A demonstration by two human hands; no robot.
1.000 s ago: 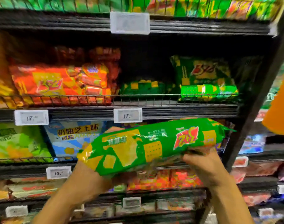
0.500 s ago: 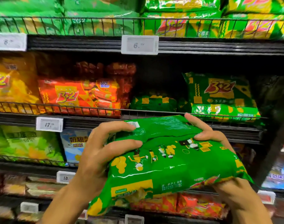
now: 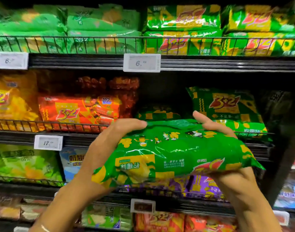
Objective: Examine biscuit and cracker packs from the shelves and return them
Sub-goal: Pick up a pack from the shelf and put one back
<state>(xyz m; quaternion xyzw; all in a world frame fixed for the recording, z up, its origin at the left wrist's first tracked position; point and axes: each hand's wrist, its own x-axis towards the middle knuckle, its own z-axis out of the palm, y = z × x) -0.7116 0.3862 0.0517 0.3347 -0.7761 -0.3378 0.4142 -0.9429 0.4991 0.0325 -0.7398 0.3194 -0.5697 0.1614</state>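
green pack point(image 3: 168, 153): thin plastic film, glossy, creased, streaked with bright reflected light
orange pack point(image 3: 79, 111): shiny plastic wrapper, smooth, lightly wrinkled
wire rail point(image 3: 76, 45): thin dark metal wire, smooth
shelf edge point(image 3: 227, 65): black, ribbed, dull sheen; metal or plastic cannot be told
price tag point(image 3: 141, 63): white plastic frame, matt grey face

Single head-worn view, facing forward, close before the shelves point(image 3: 227, 64).

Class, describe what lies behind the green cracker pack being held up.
Behind the held green pack, a flat green pack and an upright green 3+2 pack show above it, purple packs below. The shelf edge between them is covered.
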